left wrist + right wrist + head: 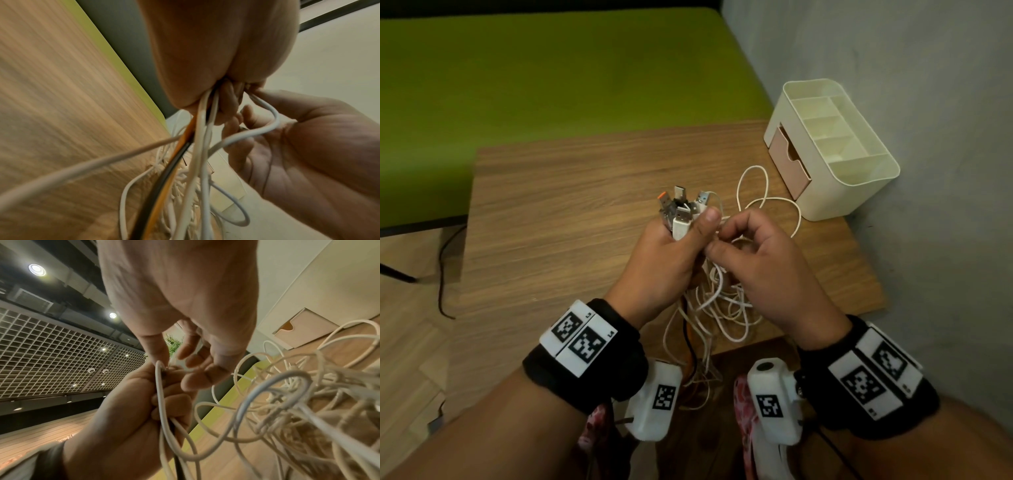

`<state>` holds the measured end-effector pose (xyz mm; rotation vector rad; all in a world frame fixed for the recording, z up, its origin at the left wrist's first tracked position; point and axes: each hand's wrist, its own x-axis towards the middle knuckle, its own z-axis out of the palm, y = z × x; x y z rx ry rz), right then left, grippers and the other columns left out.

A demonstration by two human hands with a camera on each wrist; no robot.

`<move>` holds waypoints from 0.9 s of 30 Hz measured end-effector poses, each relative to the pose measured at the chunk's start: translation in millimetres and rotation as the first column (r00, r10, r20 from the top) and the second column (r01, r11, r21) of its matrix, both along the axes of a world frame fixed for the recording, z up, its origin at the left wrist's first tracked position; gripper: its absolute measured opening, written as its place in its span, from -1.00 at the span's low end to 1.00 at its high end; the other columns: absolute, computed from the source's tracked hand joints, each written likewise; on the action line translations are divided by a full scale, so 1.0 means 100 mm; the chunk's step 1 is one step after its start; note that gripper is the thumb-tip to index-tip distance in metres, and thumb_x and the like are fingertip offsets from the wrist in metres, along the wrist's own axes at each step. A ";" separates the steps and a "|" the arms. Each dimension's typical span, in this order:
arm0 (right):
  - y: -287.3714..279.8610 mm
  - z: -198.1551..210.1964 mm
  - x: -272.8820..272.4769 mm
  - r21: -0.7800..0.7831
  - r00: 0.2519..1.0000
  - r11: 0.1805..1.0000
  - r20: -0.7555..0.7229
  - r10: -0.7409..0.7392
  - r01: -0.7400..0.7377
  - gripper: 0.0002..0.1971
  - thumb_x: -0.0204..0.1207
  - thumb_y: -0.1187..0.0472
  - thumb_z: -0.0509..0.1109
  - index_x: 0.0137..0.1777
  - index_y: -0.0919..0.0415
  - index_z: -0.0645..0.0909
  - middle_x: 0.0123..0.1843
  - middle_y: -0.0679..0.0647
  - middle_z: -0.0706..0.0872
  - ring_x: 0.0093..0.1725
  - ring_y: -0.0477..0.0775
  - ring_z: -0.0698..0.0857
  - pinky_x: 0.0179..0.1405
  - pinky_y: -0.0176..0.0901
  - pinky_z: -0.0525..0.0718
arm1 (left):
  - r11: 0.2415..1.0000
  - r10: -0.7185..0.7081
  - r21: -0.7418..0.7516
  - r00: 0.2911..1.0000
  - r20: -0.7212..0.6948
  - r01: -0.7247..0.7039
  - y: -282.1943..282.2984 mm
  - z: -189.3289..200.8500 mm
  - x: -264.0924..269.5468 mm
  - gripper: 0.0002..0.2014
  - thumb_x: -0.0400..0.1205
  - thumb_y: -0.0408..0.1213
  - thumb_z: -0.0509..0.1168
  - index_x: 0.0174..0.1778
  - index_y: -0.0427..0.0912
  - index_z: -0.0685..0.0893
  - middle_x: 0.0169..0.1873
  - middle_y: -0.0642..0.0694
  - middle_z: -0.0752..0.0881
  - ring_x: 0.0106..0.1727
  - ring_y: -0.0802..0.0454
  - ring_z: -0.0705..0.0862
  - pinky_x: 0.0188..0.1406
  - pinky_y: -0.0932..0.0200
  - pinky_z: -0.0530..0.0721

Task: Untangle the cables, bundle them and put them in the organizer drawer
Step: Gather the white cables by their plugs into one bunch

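— Where was the tangle of mostly white cables [717, 298], with one orange and one black strand among them?

— Held above the wood-grain tabletop [558, 219], loops hanging off its near edge and others lying on the wood toward the organizer.

— And the plug ends?

— Gathered upward in a cluster of metal USB connectors [681, 209], fanned out of the top of the left hand [667, 253].

— Left hand's state?

— Clenched round the bunched cables just under the plugs, thumb pressed across the front (clear in the right wrist view, too).

— Right hand [767, 263]?

— Touching the left at the bundle, thumb and forefinger pinching a single white strand [265, 128], other fingers loosely curled.

— The cream plastic desk organizer [859, 192]?

— Stood at the far right corner of the table, against the grey wall [928, 102], open compartments on top.

— Its pale pink drawer [789, 161]?

— Faced the table, pulled out slightly; contents hidden.

— Beyond that?

— Green surface [551, 68] behind the table.
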<state>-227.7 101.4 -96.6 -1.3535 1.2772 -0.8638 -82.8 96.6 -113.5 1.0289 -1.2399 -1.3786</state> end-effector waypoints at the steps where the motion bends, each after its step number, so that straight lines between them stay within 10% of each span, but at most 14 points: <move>1: 0.00 -0.01 0.00 0.045 0.998 0.997 -0.003 0.056 -0.056 -0.85 0.52 0.19 0.53 -0.09 0.19 0.60 -0.33 -0.01 0.73 -0.38 0.10 0.69 -0.30 0.02 0.70 | 0.999 0.045 -0.016 0.999 0.029 -0.045 -0.01 -0.01 0.02 -0.62 0.64 0.06 0.21 -0.49 0.03 0.53 -0.62 0.14 0.44 -0.59 0.21 0.39 -0.58 0.27 0.37; 5: 0.05 -0.05 0.06 0.138 0.938 0.929 0.008 0.345 -0.343 -0.89 0.60 0.28 0.45 -0.16 0.18 0.63 -0.28 0.13 0.78 -0.25 0.19 0.73 -0.12 0.06 0.70 | 0.973 0.233 -0.022 0.968 0.098 -0.232 -0.07 -0.02 0.08 -0.49 0.64 0.10 0.16 -0.39 -0.29 0.56 -0.58 -0.06 0.56 -0.54 0.10 0.52 -0.52 0.24 0.48; 8: 0.05 -0.05 0.06 0.130 0.912 0.915 -0.109 0.396 -0.382 -0.85 0.65 0.19 0.39 -0.15 0.19 0.66 -0.28 0.02 0.80 -0.21 0.18 0.74 -0.02 0.03 0.68 | 0.950 0.244 0.257 0.937 -0.248 -0.180 -0.09 0.01 0.08 -0.53 0.65 0.10 0.16 -0.36 -0.23 0.64 -0.41 -0.19 0.74 -0.37 -0.04 0.77 -0.37 0.09 0.74; 11: -0.04 -0.03 -0.03 0.129 0.857 0.911 -0.309 0.412 -0.392 -0.80 0.62 0.08 0.43 -0.23 0.09 0.69 -0.31 -0.20 0.75 -0.30 -0.18 0.68 -0.13 -0.08 0.64 | 0.923 0.214 0.386 0.846 -0.488 -0.011 -0.10 0.01 0.08 -0.58 0.69 0.12 0.10 -0.33 -0.14 0.44 -0.57 -0.04 0.55 -0.53 0.06 0.62 -0.29 0.07 0.77; 19: -0.25 0.05 -0.43 0.171 0.614 0.926 -0.706 0.353 -0.336 -0.76 0.56 -0.11 0.43 -0.24 -0.02 0.64 -0.34 -0.09 0.69 -0.33 -0.11 0.68 -0.33 -0.10 0.61 | 0.945 0.221 0.328 0.710 -0.669 0.016 -0.22 0.04 0.41 -0.57 0.72 0.17 0.03 -0.36 -0.03 0.31 -0.62 0.11 0.09 -0.71 0.27 0.16 -0.79 0.40 0.10; 27: -0.24 0.10 -0.28 -0.034 0.957 0.999 -0.289 0.023 -0.035 -0.76 0.51 -0.01 0.50 -0.19 0.17 0.68 -0.33 0.11 0.76 -0.36 0.05 0.70 -0.27 -0.03 0.66 | 0.990 0.061 0.128 0.998 0.018 -0.063 -0.09 0.04 0.23 -0.78 0.51 -0.23 0.50 -0.34 -0.07 0.57 -0.59 0.11 0.40 -0.62 0.18 0.30 -0.64 0.30 0.30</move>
